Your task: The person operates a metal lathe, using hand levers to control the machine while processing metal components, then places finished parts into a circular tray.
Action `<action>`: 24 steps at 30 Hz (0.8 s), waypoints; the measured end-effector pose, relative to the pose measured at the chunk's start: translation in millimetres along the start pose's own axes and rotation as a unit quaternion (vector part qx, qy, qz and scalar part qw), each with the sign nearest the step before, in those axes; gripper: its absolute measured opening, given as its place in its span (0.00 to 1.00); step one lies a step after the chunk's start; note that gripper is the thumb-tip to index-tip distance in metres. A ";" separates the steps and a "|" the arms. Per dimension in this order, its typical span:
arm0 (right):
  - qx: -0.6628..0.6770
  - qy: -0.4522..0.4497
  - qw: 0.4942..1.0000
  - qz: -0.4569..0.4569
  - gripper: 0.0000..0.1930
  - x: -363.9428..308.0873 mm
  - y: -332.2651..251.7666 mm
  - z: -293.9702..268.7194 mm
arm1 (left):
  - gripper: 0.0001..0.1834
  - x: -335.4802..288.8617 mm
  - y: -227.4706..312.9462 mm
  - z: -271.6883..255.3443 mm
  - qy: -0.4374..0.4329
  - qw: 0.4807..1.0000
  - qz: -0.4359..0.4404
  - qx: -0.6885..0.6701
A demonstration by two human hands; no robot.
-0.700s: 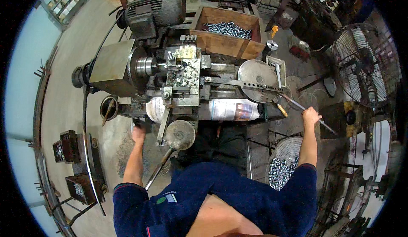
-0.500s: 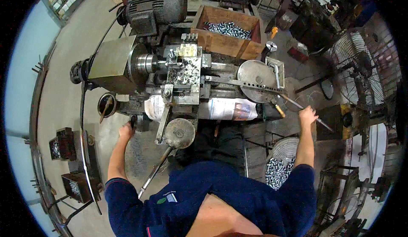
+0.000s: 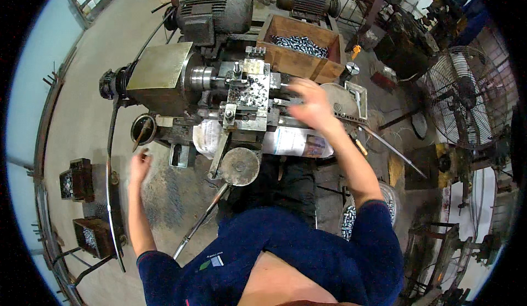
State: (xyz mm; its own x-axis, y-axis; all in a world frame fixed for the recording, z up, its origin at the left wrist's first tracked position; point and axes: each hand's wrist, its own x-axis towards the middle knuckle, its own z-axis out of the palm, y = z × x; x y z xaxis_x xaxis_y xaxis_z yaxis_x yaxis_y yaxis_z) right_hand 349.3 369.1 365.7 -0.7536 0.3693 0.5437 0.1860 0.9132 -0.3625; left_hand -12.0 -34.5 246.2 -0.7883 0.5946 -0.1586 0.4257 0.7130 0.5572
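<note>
R hand (image 3: 311,105) nearer, blurred, fingers part-spread, can't tell grip; chip-strewn lathe cross-slide (image 3: 263,104) at its approx 9 o'clk, long axis 12–6. L hand (image 3: 141,166) half-curled, hold unclear.

To our right we see a big round fan (image 3: 465,94) in a wire cage, with a white panel (image 3: 484,191) below it. Farther back, a small orange item (image 3: 357,51) sits near a reddish box (image 3: 384,80). Left of us, a pale blue wall (image 3: 26,149) borders the grey floor (image 3: 90,125).
</note>
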 end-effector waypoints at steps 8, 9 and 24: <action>-0.205 -0.253 0.937 -0.124 0.11 134.1 -88.2 125.4 | 0.18 -62.6 -91.7 -131.8 0.316 0.925 -0.013 0.209; -0.222 -0.302 0.920 -0.112 0.11 139.7 -96.5 129.9 | 0.20 -77.5 -129.2 -107.8 0.296 0.933 -0.100 0.177; -0.124 -0.007 0.988 -0.092 0.14 111.3 -38.2 42.0 | 0.12 -88.7 -51.2 -57.6 0.033 0.982 -0.096 -0.158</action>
State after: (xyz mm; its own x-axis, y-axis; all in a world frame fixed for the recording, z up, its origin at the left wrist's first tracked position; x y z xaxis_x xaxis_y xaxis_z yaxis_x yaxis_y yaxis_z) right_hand 231.9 368.1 408.3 -0.7975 0.1920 0.5720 0.1923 0.9795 -0.0607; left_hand 10.5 -145.2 278.6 -0.8721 0.4276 -0.2380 0.1151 0.6519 0.7495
